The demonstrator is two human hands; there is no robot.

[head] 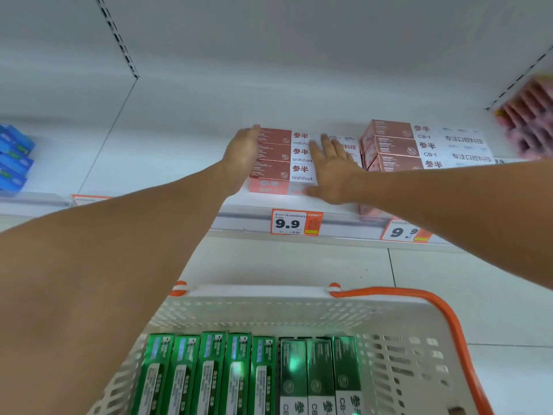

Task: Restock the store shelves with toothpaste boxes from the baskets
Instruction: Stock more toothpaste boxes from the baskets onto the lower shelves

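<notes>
White basket with orange handle nearest, green toothpaste boxes standing in a row inside. Beyond it, shelf edge with a 9.9 price tag. On the shelf, left hand flat against the left end of the pink box stack, fingers straight. Right hand spread flat on the stack's top, gripping nothing. Second pink stack just right.

Two orange-bordered price tags hang on the shelf's front rail: one reading 9.9 near the middle, another further right, partly cut off by an arm. A third orange-edged tag sits at the left. Blue packages are stacked at the far left edge. Blurred pink packages fill the upper right corner. Pale floor tiles lie below.
</notes>
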